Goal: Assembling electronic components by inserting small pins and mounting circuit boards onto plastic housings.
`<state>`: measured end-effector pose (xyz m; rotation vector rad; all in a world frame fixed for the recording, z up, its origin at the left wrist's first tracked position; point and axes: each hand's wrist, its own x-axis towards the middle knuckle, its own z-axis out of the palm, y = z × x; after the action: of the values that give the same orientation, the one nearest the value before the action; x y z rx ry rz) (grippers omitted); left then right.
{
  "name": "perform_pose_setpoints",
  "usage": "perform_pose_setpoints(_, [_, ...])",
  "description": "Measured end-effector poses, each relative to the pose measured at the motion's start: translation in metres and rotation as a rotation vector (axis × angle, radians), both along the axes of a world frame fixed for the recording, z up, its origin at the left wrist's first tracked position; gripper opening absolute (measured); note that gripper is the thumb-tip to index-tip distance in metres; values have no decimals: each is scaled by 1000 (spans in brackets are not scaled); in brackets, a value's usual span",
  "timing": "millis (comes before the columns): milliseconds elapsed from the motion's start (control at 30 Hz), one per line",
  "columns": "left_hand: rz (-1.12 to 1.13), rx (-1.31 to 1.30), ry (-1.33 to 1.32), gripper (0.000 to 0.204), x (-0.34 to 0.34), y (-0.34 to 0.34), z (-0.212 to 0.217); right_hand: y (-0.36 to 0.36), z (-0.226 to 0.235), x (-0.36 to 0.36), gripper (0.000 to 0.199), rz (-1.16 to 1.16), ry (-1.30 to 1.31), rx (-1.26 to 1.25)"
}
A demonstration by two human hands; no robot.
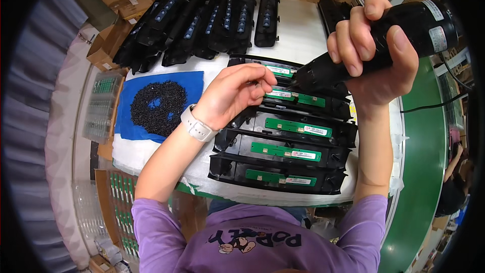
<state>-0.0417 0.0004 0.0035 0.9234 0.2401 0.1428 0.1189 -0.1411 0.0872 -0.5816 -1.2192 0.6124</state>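
Observation:
My right hand [371, 53] is wrapped round a black electric screwdriver [414, 23], whose nose slants down to the left. Its tip reaches a green circuit board [310, 99] in a long black plastic housing [339, 105]. Beside the tip is my left hand [230, 93], fingers curled and pinched together over the board's left end; whatever they hold is hidden. More black housings with green boards lie in a row toward me, among them one with a board [281, 177] at the near edge. A further board [279, 71] shows just beyond the screwdriver tip.
Small black screws [171, 102] are heaped on a blue cloth [194, 82] at left. Black housings with bluish round parts [267, 17] stand along the far side. Trays of green boards [103, 86] sit left of the table. A cable [429, 106] runs at right, above a green surface [417, 172].

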Motion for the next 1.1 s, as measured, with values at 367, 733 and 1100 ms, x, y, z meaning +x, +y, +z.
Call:
perform_pose_setpoints(367, [-78, 343, 108, 17, -19, -9, -1, 0, -3, -8, 32, 83, 26, 26])
perform_pose_setpoints(733, [-109, 295, 114, 22, -18, -13, -7, -4, 0, -8, 34, 156, 14, 62])
perform_pose_setpoints(1100, [-141, 341, 8, 24, -18, -16, -4, -7, -1, -6, 36, 272, 114, 120])
